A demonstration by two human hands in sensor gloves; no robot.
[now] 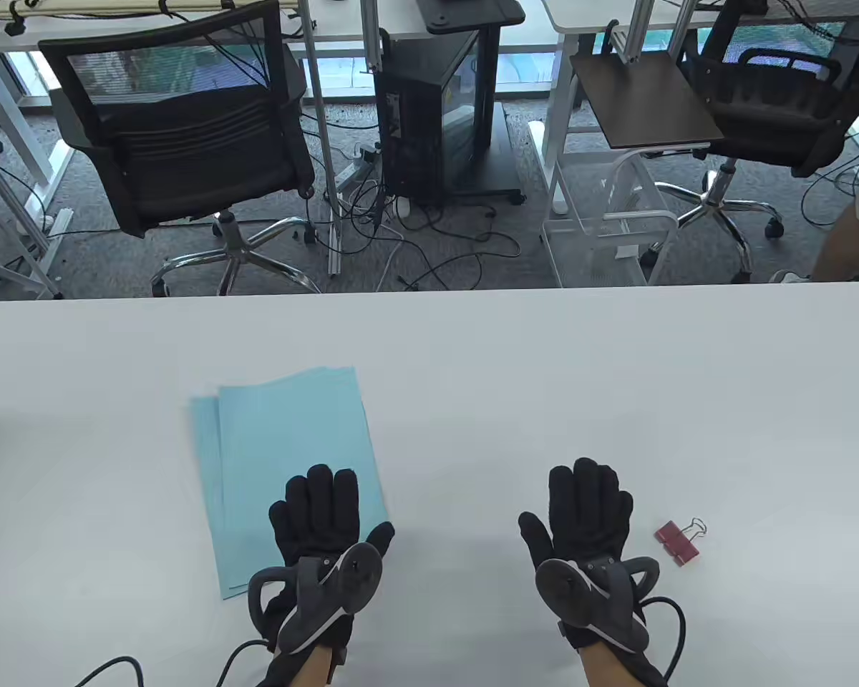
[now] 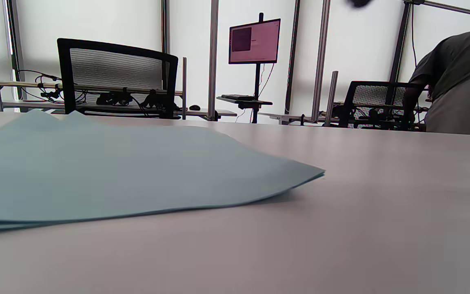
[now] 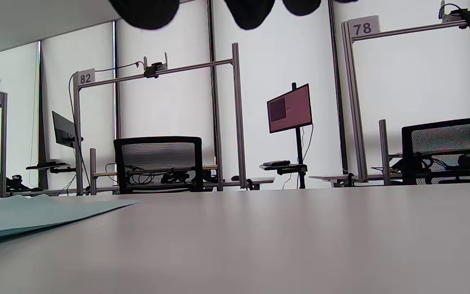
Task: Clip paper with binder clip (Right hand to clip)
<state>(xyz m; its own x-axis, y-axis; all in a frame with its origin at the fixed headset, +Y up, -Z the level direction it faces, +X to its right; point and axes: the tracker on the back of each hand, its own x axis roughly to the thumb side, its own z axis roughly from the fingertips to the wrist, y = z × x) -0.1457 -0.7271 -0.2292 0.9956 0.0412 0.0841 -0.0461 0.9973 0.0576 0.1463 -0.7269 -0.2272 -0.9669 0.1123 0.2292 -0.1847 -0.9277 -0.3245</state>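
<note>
A small stack of light blue paper sheets [image 1: 286, 465] lies on the white table [image 1: 615, 393], left of centre; it also shows in the left wrist view [image 2: 96, 175] and at the left edge of the right wrist view [image 3: 23, 214]. My left hand [image 1: 322, 512] lies flat, fingers spread, over the paper's near right corner. A red binder clip [image 1: 678, 542] with wire handles lies on the table just right of my right hand [image 1: 587, 512]. My right hand is flat and open, empty, a short gap from the clip. Its fingertips [image 3: 145, 12] hang in at the top of the right wrist view.
The table's far edge [image 1: 429, 290] runs across the middle of the table view. Beyond it are office chairs [image 1: 186, 143], a computer tower and cables on the floor. Glove cables trail off the near edge by both wrists.
</note>
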